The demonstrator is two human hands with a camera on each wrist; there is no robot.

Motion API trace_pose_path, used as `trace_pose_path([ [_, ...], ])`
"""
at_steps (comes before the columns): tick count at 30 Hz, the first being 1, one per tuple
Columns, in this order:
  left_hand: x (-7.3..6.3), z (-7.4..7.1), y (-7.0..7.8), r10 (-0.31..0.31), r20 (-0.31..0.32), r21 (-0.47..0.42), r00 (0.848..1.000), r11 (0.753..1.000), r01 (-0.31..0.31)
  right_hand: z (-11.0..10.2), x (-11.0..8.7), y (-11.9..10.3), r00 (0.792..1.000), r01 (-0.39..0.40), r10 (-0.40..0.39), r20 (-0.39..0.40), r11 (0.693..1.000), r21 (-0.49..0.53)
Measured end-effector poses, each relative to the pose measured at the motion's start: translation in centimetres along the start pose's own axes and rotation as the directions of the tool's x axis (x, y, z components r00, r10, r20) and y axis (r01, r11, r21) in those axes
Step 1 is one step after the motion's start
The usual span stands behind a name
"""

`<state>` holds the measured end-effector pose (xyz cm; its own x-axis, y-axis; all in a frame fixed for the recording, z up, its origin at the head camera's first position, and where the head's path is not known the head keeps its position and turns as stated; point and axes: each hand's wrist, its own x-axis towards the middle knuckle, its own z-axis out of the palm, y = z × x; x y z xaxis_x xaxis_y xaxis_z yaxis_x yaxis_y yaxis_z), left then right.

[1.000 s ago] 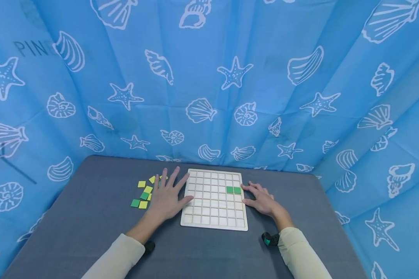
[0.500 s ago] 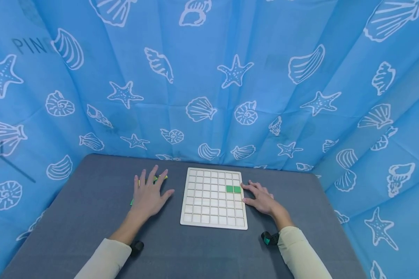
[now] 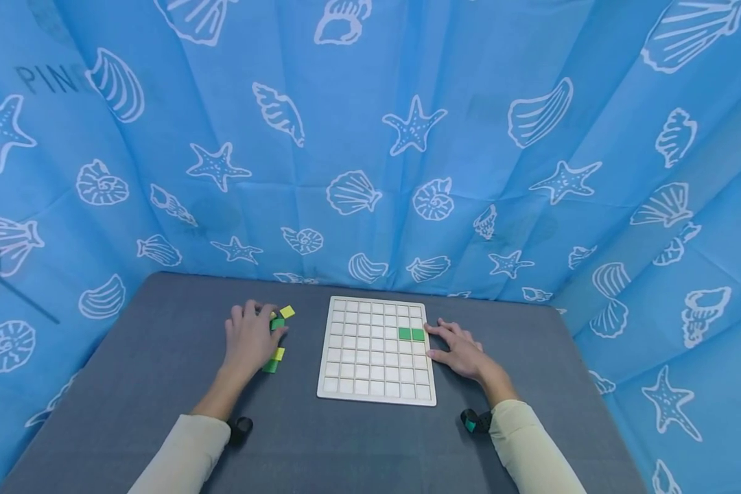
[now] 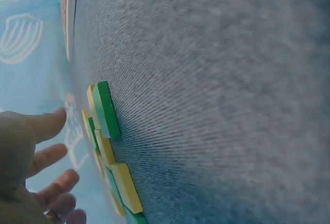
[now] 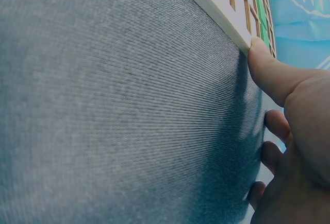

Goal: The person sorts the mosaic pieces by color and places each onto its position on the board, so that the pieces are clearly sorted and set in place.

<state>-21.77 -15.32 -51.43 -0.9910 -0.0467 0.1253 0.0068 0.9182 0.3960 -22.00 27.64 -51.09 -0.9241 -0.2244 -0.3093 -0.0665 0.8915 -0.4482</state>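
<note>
Count: 2 hands, 1 board, 2 tiles on it, 5+ loose.
My left hand [image 3: 249, 341] ×1, my right hand [image 3: 463, 357] ×1; board [image 3: 377, 359] ×1, grid 7 by 7; green tiles on the board [image 3: 404, 333] ×2; loose yellow tiles [image 3: 287, 311] at least 3, loose green tiles [image 3: 270, 366] at least 2, exact loose total unclear, my hand covers some; sleeves [image 3: 188, 442] ×2; black wrist devices [image 3: 241, 429] ×2; table [image 3: 358, 446] ×1.

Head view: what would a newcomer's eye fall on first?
Probably the blue seashell-print curtain behind the gray table. Mid-table, the pale gridded board holds two green tiles beside the right hand. Left of it, the left hand is beside loose yellow and green tiles.
</note>
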Motion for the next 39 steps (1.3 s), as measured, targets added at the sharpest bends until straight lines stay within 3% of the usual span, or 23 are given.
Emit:
trace_pose_path([
  [8, 0.9, 0.1, -1.1, -0.090, 0.106, -0.118, 0.990, 0.988, 0.102, 0.1, 0.1, -0.2, 1.000, -0.005, 0.005, -0.006, 1.000, 0.011],
  [15, 1.5, 0.1, -1.3, -0.125, 0.162, -0.139, 0.979, 0.979, 0.148, 0.0, 0.0, -0.2, 1.000, -0.009, 0.009, -0.010, 1.000, 0.016],
  [22, 1.8, 0.3, -1.3, -0.132, 0.168, -0.110, 0.977, 0.982, 0.152, 0.0, 0.0, -0.1, 1.000, -0.006, 0.006, -0.011, 1.000, 0.019],
  [33, 1.8, 0.3, -1.1, -0.068, 0.129, -0.075, 0.989, 0.994, 0.078, 0.0, 0.0, 0.1, 1.000, -0.007, 0.007, -0.010, 0.999, 0.033],
  [39, 1.7, -0.5, -0.1, -0.080, 0.109, -0.162, 0.991, 0.982, 0.098, 0.1, -0.1, 0.1, 1.000, -0.003, 0.004, -0.011, 0.999, 0.047],
])
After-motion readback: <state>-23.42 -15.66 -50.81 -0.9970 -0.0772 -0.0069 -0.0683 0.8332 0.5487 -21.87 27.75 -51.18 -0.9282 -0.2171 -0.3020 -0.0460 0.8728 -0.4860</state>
